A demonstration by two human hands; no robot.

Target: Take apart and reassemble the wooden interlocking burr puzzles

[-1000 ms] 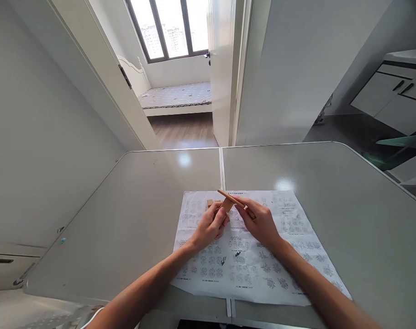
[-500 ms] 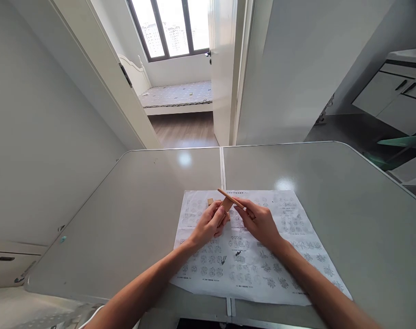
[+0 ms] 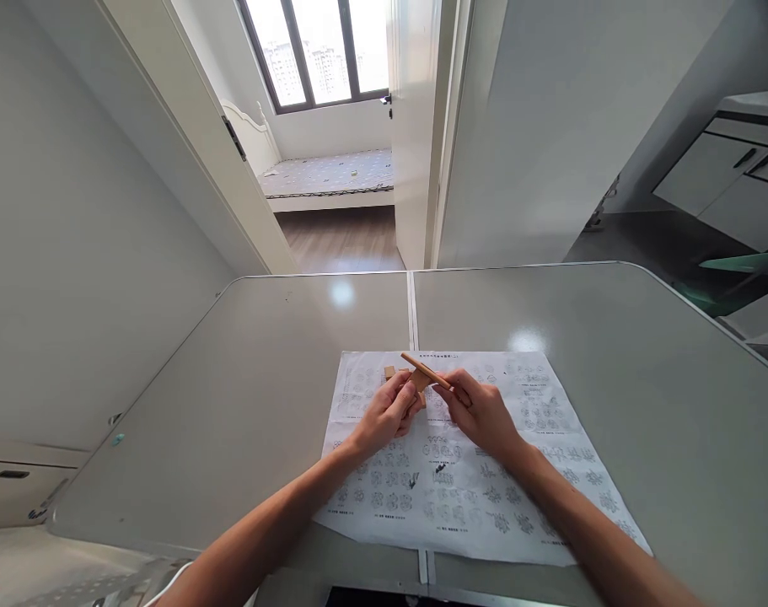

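My left hand (image 3: pixel 393 409) is closed around a light brown wooden block (image 3: pixel 420 378), whose upper part shows above the fingers. My right hand (image 3: pixel 475 405) pinches the near end of a thin wooden stick (image 3: pixel 421 366), which slants up to the left across the top of the block. Whether stick and block touch or are joined, I cannot tell. Behind my left fingers, more wooden pieces (image 3: pixel 389 371) show in part. Both hands are over a white printed sheet (image 3: pixel 447 506) covered with small line drawings and captions.
The sheet lies on a grey table (image 3: pixel 263 379) with a pale seam (image 3: pixel 412 308) down its middle. Past the far edge, an open door (image 3: pixel 415 126) leads to a room with a bed (image 3: pixel 333 174). A green object (image 3: pixel 738 263) stands off to the right.
The stick has tilted slightly, its far end now a little lower, and the right fingers have closed in around its near end. My left hand stays about where it was.
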